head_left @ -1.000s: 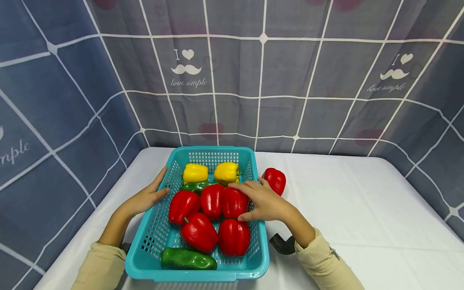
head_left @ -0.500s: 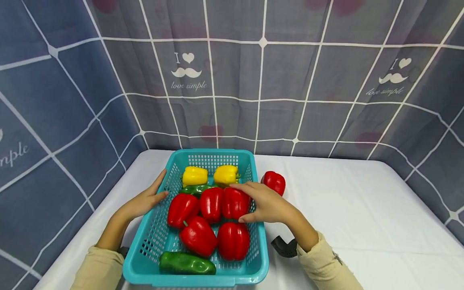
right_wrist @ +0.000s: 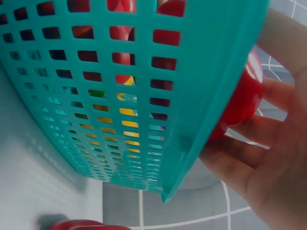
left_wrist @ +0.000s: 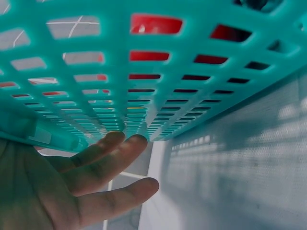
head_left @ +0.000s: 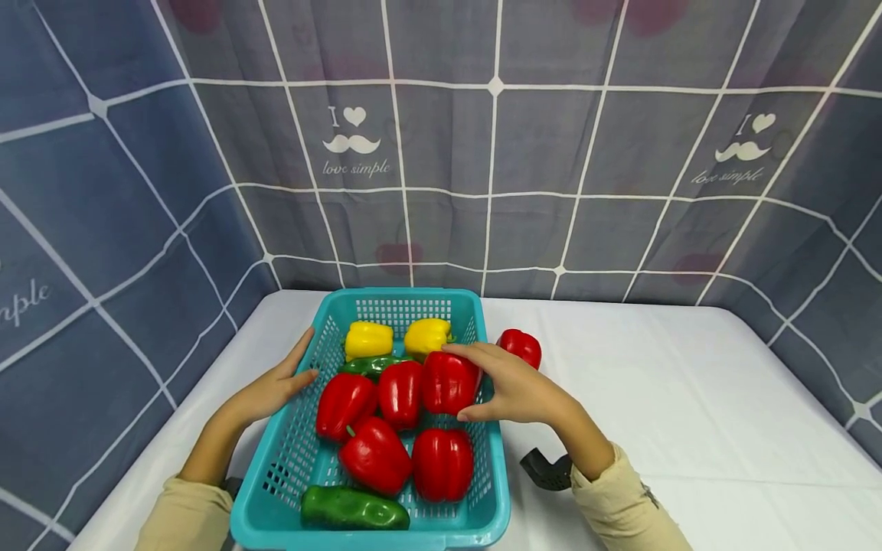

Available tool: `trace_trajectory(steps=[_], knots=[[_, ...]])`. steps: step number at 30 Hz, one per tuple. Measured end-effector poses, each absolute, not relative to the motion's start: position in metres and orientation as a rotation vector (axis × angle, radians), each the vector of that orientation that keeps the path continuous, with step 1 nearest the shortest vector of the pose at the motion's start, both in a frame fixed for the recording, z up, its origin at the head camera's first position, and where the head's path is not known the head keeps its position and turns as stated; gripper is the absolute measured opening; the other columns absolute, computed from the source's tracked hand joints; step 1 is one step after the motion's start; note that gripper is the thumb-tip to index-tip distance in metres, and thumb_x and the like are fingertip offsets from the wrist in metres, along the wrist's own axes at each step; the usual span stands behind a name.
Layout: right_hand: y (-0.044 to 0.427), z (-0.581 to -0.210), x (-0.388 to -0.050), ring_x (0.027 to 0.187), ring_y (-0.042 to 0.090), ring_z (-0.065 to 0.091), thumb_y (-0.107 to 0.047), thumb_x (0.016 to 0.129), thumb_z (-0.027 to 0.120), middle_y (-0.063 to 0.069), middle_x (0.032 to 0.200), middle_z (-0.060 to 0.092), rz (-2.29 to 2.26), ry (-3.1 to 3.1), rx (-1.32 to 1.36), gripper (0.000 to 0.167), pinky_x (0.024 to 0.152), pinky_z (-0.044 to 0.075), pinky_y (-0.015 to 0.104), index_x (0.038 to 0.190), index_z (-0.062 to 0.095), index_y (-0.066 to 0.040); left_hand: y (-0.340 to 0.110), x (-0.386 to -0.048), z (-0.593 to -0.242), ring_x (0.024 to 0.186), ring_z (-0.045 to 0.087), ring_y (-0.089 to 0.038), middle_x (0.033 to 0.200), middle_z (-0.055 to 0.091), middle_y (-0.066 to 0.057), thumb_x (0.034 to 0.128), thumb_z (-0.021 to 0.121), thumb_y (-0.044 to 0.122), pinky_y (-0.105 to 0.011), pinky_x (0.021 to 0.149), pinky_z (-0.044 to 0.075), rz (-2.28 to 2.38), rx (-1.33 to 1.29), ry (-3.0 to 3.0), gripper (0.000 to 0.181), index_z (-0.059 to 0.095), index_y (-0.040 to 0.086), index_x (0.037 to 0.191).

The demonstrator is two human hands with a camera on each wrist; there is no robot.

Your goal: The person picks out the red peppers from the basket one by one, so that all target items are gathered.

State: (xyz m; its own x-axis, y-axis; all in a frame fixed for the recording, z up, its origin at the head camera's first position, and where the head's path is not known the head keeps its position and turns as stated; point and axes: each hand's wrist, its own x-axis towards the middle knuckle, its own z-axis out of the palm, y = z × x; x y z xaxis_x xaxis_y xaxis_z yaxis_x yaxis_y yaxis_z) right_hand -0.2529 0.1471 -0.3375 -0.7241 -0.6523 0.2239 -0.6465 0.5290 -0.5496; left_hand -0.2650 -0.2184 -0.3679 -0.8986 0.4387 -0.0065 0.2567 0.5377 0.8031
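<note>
In the head view my right hand holds a red bell pepper at the right side of a turquoise basket, thumb on the near side, fingers on the far side. The right wrist view shows this bell pepper above the rim. My left hand rests at the basket's left rim, its thumb at the edge. Fairly straight fingers stretch along the outside wall. Around the held pepper lie several red bell peppers, two yellow bell peppers and two long green peppers.
Outside the basket, a red bell pepper lies on the white tablecloth, beyond my right hand. Grey checked curtains stand behind and at both sides. A black strap piece sits by my right wrist.
My right hand and its red bell pepper have risen slightly, widening the gap to the pepper in front. The left hand stays at the rim. The whole head view has shifted down a little.
</note>
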Motion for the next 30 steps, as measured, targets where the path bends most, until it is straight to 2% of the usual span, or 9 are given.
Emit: trace_trajectory(steps=[8,12,17,25,28,30], knots=[[0.155,-0.334,-0.254,0.115,0.016,0.047,-0.03,0.069,0.079,-0.002,0.128,0.051,-1.053,2.722,-1.156,0.079,0.079,0.053,0.03,0.137,0.04,-0.021,-0.22,-0.265,-0.369,0.128,0.015,-0.051,0.149,-0.007,-0.029,0.097,0.036,0.016,-0.055,0.089,0.044,1.3,0.607,2.562,0.07,-0.015,0.005,0.144],[0.162,-0.33,-0.254,0.111,0.018,0.049,-0.029,0.068,0.079,0.0,0.125,0.051,-1.121,2.717,-1.124,0.08,0.075,0.055,0.031,0.137,0.04,-0.019,-0.22,-0.264,-0.368,0.128,0.015,-0.052,0.149,-0.007,-0.029,0.0968,0.036,0.015,-0.052,0.086,0.048,1.304,0.604,2.559,0.07,-0.015,0.004,0.144],[0.173,-0.325,-0.256,0.107,0.02,0.05,-0.024,0.069,0.079,0.003,0.125,0.05,-1.202,2.717,-1.106,0.079,0.073,0.055,0.033,0.137,0.039,-0.019,-0.22,-0.265,-0.367,0.128,0.015,-0.052,0.148,-0.006,-0.029,0.0967,0.037,0.015,-0.053,0.088,0.046,1.288,0.608,2.576,0.07,-0.014,0.003,0.144],[0.19,-0.325,-0.262,0.107,0.022,0.051,-0.02,0.069,0.079,0.003,0.126,0.051,-1.28,2.727,-1.078,0.078,0.073,0.054,0.025,0.136,0.04,-0.018,-0.22,-0.265,-0.366,0.127,0.016,-0.054,0.148,-0.007,-0.03,0.0965,0.037,0.015,-0.044,0.08,0.052,1.304,0.605,2.565,0.071,-0.014,0.004,0.144],[0.199,-0.324,-0.264,0.109,0.022,0.052,-0.021,0.069,0.079,0.003,0.127,0.051,-1.251,2.793,-1.062,0.078,0.076,0.054,0.028,0.136,0.04,-0.018,-0.22,-0.265,-0.366,0.126,0.017,-0.054,0.148,-0.007,-0.03,0.0964,0.037,0.015,-0.041,0.077,0.054,1.321,0.599,2.551,0.071,-0.014,0.005,0.145],[0.205,-0.324,-0.266,0.111,0.022,0.052,-0.021,0.069,0.079,0.004,0.128,0.051,-1.234,2.837,-1.052,0.078,0.082,0.053,0.034,0.136,0.041,-0.016,-0.22,-0.265,-0.366,0.126,0.018,-0.054,0.148,-0.007,-0.03,0.0965,0.037,0.015,-0.04,0.076,0.054,1.325,0.598,2.546,0.071,-0.014,0.005,0.145]])
